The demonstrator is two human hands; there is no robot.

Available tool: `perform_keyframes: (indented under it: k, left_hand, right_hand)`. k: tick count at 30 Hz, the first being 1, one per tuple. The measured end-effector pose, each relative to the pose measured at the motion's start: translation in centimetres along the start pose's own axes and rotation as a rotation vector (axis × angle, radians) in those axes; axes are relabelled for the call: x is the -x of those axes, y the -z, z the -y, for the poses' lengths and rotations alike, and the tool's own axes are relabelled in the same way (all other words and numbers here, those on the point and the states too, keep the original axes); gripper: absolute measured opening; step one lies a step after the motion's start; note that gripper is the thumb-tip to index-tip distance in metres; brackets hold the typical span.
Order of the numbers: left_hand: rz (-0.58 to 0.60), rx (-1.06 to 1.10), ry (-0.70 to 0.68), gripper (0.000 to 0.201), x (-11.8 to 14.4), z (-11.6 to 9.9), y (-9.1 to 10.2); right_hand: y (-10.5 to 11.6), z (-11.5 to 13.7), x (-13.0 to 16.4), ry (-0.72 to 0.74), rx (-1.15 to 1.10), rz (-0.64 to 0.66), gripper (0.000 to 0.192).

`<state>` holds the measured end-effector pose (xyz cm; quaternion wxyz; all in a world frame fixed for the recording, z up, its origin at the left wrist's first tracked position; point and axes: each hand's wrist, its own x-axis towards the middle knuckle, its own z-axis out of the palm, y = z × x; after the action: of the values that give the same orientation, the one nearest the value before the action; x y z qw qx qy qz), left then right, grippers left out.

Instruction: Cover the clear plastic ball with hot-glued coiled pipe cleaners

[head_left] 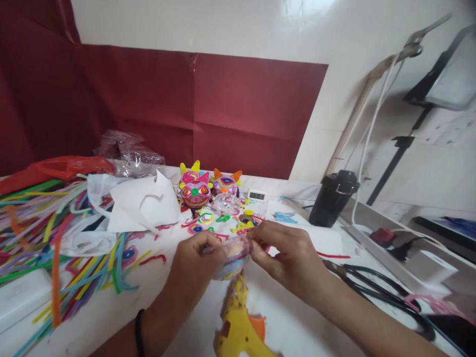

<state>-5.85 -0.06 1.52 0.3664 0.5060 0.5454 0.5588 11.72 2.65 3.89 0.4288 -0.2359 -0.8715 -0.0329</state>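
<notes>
Between my two hands is a small rounded craft piece [235, 265] covered in pastel pink, purple, blue and yellow stripes, slightly blurred. My left hand [197, 263] grips it from the left, thumb on top. My right hand [286, 253] is closed in a pinch at its upper right edge; whatever lies between those fingertips is too small to make out. Just below the piece, a yellow hot glue gun [238, 327] with an orange trigger points away from me on the white table. Past my hands, several bright pipe-cleaner shapes [223, 218] lie scattered.
Finished animal-face balls [196, 192] stand at the back near a small digital clock [257, 196]. Loose pipe cleaners [85, 267] and a cut white paper [143, 203] cover the left. Rightward are a black bottle [333, 198], black-handled scissors [375, 282] and a phone [451, 329].
</notes>
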Motion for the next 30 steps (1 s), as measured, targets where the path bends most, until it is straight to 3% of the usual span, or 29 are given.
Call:
perform_keyframes:
  k: [3,8,16,30]
  left_hand:
    - [0.021,0.079,0.03,0.019,-0.1,0.0,0.1]
    - [0.037,0.099,0.05,0.022,0.3,0.0,-0.2]
    - [0.054,0.119,0.089,0.023,0.5,-0.2,-0.5]
    - [0.122,0.132,0.095,0.024,0.0,0.7,-0.5]
  right_hand:
    - [0.7,-0.2,-0.4,-0.081,-0.133,0.105,0.012]
    - [0.9,-0.5,-0.3,-0.117,-0.105,0.206,0.013]
    - [1.4,-0.4,-0.6,-0.096,-0.024,0.281,0.013]
    - [2.7,0.5,-1.0,-0.202,-0.146,0.312,0.011]
